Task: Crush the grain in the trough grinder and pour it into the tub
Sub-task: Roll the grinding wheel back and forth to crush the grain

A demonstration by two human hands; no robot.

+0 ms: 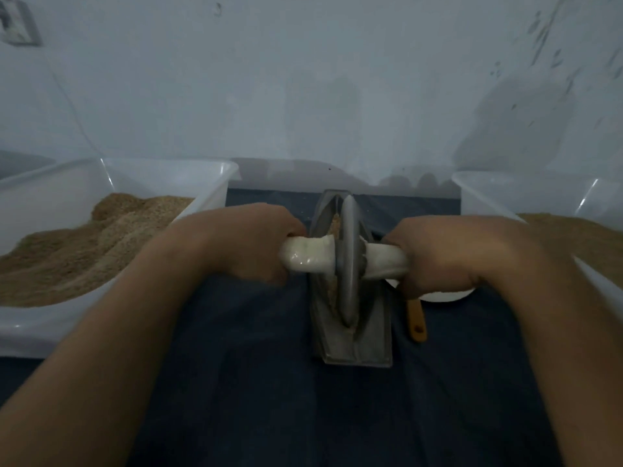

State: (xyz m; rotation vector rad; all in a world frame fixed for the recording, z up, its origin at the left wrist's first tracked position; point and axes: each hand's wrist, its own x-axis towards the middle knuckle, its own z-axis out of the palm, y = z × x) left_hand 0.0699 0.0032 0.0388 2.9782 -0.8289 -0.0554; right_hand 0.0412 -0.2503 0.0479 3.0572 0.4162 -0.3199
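A grey metal trough grinder (371,342) stands lengthwise on the dark blue cloth at the centre. Its metal wheel (349,264) sits upright in the groove, with a little tan grain (334,220) visible beside it. A white-wrapped axle handle (313,256) runs through the wheel. My left hand (249,241) grips the handle's left end. My right hand (448,254) grips the right end. A clear plastic tub (215,183) at the left holds a heap of tan grain. Another clear tub (472,183) at the right also holds grain.
A small orange-handled tool (417,320) lies just right of the grinder, beside a white dish (448,296) partly hidden under my right hand. A pale wall rises close behind the tubs. Dark blue cloth (253,382) covers the surface in front.
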